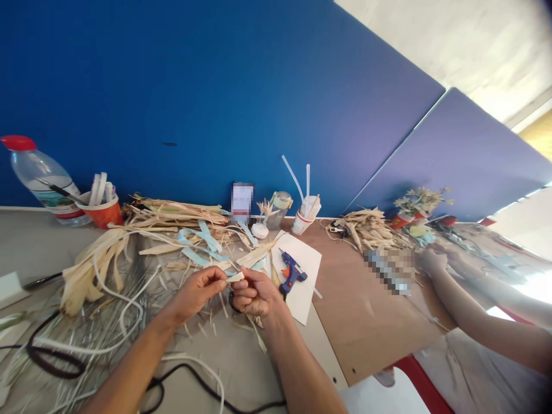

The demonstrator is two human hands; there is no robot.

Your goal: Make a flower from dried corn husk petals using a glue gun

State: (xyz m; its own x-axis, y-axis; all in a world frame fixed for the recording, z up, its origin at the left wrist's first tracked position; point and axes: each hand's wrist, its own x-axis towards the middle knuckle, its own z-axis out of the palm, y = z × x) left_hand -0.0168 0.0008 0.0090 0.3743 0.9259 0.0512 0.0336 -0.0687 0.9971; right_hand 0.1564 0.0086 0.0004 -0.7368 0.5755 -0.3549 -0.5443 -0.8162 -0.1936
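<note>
A small pale strip of dried corn husk (235, 278) is stretched between my two hands, above the middle of the table. My left hand (202, 290) pinches its left end between thumb and forefinger. The fingers of my right hand (257, 294) are curled, with the thumb and forefinger closed on the right end. A dark ring-shaped thing shows just below the right fingers; I cannot make out whether that hand holds it. Behind the hands lie more dried husks (172, 213) and light-blue strips (200, 237). A blue glue gun (292, 273) rests on white paper (304, 302) to the right.
Cables (125, 310) and thin clear strips cover the left side. A bottle (47, 175), a red cup (106, 213), a phone (242, 201), a jar (280, 210) and a white cup (303, 223) line the blue partition (172, 86). On the right, another person's hands (433, 261) work.
</note>
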